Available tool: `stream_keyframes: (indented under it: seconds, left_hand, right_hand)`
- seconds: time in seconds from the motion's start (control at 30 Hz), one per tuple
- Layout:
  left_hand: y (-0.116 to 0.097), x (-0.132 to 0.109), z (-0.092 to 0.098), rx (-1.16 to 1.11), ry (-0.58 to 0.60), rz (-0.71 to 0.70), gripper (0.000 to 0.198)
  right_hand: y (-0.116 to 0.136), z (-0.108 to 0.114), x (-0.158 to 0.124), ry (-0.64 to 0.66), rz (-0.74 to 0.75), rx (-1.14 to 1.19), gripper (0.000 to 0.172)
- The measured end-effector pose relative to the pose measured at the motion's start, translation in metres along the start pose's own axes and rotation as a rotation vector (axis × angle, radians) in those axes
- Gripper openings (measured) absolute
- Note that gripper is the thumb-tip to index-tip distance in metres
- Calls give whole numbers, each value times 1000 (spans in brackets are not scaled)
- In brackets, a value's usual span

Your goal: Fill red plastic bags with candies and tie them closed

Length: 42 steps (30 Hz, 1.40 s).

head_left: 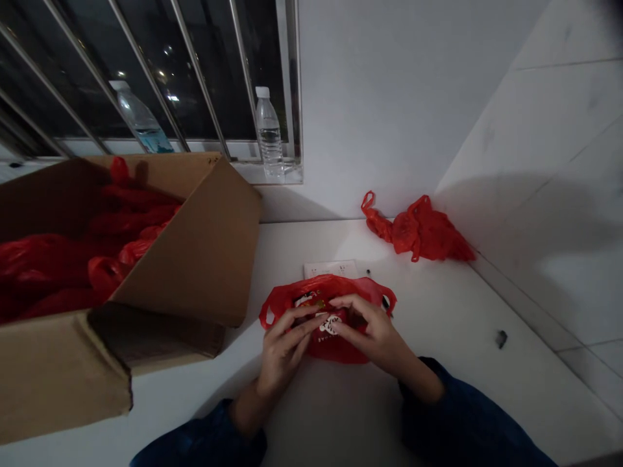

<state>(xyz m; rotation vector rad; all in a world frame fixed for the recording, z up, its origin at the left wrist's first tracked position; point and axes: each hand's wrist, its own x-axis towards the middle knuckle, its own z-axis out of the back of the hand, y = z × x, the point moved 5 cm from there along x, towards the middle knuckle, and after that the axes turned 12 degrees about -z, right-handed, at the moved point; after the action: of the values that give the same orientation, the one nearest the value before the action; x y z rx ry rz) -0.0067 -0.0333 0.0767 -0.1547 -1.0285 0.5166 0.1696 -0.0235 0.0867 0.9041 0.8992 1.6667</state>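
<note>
A red plastic bag (335, 353) lies on the white table in front of me, its mouth spread and a handle loop showing at each side. Inside it is a red packet (321, 334) with white printing. My left hand (288, 347) rests over the left part of the packet, fingers stretched out. From the other side my right hand (372, 327) reaches in, thumb and forefinger apart on the packet. The fingers hide part of the packet, and its contents cannot be made out.
A large cardboard box (195, 246) holding several red bags (43, 259) stands at the left. More red plastic bags (413, 230) lie crumpled against the wall. Behind my bag is a flat white item (331, 267). Two bottles (270, 136) stand by the barred window; a small dark scrap (501, 338) lies right.
</note>
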Motion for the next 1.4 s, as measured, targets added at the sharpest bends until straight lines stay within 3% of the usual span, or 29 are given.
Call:
stream_keyframes:
  seconds: [0.1, 0.23, 0.33, 0.4, 0.6, 0.7, 0.8, 0.87, 1.0, 1.17, 1.4]
  left_hand:
    - [11, 0, -3, 85, 46, 105, 47]
    - [33, -4, -7, 254, 178, 281, 41]
    - [45, -9, -11, 327, 303, 327, 41]
    - [48, -10, -12, 349, 338, 330, 38]
    - [47, -10, -4, 267, 196, 351, 26]
    - [47, -10, -4, 253, 182, 355, 27]
    - [45, -10, -9, 278, 251, 326, 29]
    - [44, -10, -11, 299, 284, 322, 30]
    - [45, -11, -12, 289, 293, 342, 30]
    - [51, -13, -9, 217, 187, 398, 30]
    - [51, -10, -7, 163, 160, 400, 25]
  right_hand:
    - [-11, 7, 4, 0, -38, -4, 25]
    - [-21, 15, 5, -79, -41, -337, 17]
    - [-27, 13, 4, -79, -77, -542, 20]
    - [-30, 13, 4, -110, -110, -660, 13]
    - [-34, 9, 8, -194, -178, -943, 23]
    - [-34, 0, 12, -160, -98, -931, 21]
    - [-34, -12, 15, -113, 22, -874, 43]
    - [-37, -15, 18, -116, 26, -862, 48]
    - [-43, -12, 22, -156, -11, -849, 47]
    - [-41, -9, 22, -186, 35, -827, 46]
    - [-32, -25, 30, -226, 58, -812, 41]
